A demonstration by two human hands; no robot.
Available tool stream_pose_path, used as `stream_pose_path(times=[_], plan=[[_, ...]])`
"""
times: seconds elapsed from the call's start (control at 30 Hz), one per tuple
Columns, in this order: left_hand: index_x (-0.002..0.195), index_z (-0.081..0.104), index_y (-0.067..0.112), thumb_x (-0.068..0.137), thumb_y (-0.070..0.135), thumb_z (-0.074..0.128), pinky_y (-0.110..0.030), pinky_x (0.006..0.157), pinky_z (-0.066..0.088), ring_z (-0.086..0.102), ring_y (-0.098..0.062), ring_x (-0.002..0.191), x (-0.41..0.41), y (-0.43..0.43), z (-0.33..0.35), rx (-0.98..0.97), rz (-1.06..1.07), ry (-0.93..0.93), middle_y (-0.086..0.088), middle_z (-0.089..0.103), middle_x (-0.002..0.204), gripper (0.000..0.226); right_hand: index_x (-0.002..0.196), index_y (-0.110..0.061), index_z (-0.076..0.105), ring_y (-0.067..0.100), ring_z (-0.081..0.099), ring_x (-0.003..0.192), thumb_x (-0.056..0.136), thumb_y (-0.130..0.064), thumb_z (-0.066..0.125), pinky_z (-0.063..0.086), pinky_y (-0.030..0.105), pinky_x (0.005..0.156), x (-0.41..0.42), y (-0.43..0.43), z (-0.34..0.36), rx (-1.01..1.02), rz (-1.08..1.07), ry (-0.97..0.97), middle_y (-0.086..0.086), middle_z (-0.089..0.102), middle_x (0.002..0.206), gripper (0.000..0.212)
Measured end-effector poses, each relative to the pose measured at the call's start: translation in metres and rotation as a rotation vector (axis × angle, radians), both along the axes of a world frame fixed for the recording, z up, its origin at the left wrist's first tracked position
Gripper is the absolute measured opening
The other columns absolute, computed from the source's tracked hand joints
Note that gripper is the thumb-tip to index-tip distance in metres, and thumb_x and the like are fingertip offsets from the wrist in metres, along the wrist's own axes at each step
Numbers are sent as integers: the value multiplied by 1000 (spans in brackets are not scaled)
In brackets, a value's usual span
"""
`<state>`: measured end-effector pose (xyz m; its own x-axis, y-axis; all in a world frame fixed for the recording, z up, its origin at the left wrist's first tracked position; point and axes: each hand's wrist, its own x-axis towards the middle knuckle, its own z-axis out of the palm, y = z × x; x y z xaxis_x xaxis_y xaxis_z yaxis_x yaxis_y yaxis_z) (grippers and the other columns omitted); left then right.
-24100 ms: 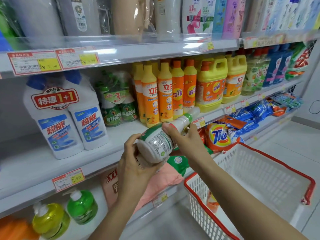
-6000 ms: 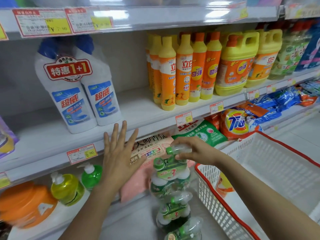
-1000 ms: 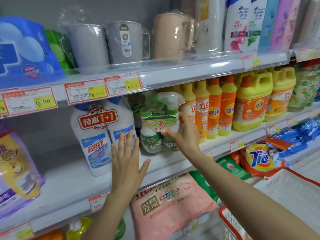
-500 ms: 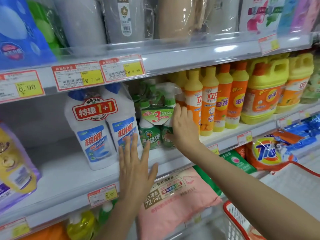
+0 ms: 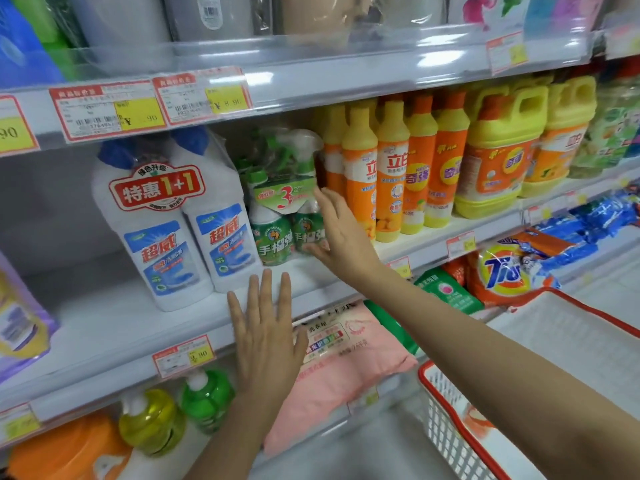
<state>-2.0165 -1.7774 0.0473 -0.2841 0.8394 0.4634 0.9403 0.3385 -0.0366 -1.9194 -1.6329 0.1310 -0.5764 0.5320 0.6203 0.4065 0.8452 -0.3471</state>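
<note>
A shrink-wrapped pack of green spray bottles stands upright on the middle shelf, between the white twin-pack bottles and the orange dish-soap bottles. My right hand reaches to the pack's right side with straight fingers; its fingertips touch the wrap or lie just off it. My left hand is held flat with spread fingers over the shelf's front edge, below the pack, holding nothing.
A red-rimmed white basket hangs at the lower right. A pink bag, a green bag and a Tide bag lie on the lower shelf, with round green and yellow bottles at the left. Yellow jugs stand further right.
My right hand has eased off the spray-bottle pack, which now stands further back on the shelf. My left hand has stayed flat at the shelf edge. The view has moved closer.
</note>
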Motion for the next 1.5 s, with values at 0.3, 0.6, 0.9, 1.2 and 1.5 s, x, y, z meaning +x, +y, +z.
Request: stream_pose_path(times=[0.3, 0.6, 0.9, 1.2, 1.5], plan=[[156, 14, 14, 84, 36, 66, -55, 120, -4, -16, -36, 148, 26, -16, -39, -130, -94, -11, -19, -14, 160, 92, 122, -8, 62, 23, 67, 92, 91, -26, 71, 52, 39, 83, 129, -72, -141, -514, 307, -622, 8, 68, 112, 37], [155, 23, 11, 83, 34, 68, -52, 121, -6, -12, -34, 150, 33, -24, -50, -191, -144, -24, -18, -7, 162, 88, 128, -12, 60, 32, 60, 112, 86, -28, 76, 43, 33, 89, 199, -117, -253, -666, 239, -934, 14, 66, 122, 48], [149, 34, 34, 85, 50, 67, -51, 121, 10, 2, -20, 150, 21, -41, -64, -280, -493, -409, 4, 7, 163, 74, 106, -11, 69, 18, 56, 71, 85, -50, 72, 39, 30, 65, 192, -100, -206, -617, 153, -680, -1, 65, 81, 45], [114, 53, 42, 41, 55, 88, -7, 88, 47, 58, 15, 102, 25, -51, -22, -439, -515, -1183, 36, 64, 109, 82, 94, -11, 71, 27, 72, 78, 81, -28, 77, 56, 35, 64, 172, -73, -38, -774, 327, -34, 8, 75, 86, 21], [95, 64, 50, 40, 52, 86, -41, 83, 58, 69, -3, 89, 13, -37, 31, 204, -365, -1126, 22, 73, 95, 60, 133, -25, 41, 11, 63, 98, 81, -24, 79, 57, 28, 83, 120, -67, 1, -674, 217, 282, -4, 62, 115, 65]])
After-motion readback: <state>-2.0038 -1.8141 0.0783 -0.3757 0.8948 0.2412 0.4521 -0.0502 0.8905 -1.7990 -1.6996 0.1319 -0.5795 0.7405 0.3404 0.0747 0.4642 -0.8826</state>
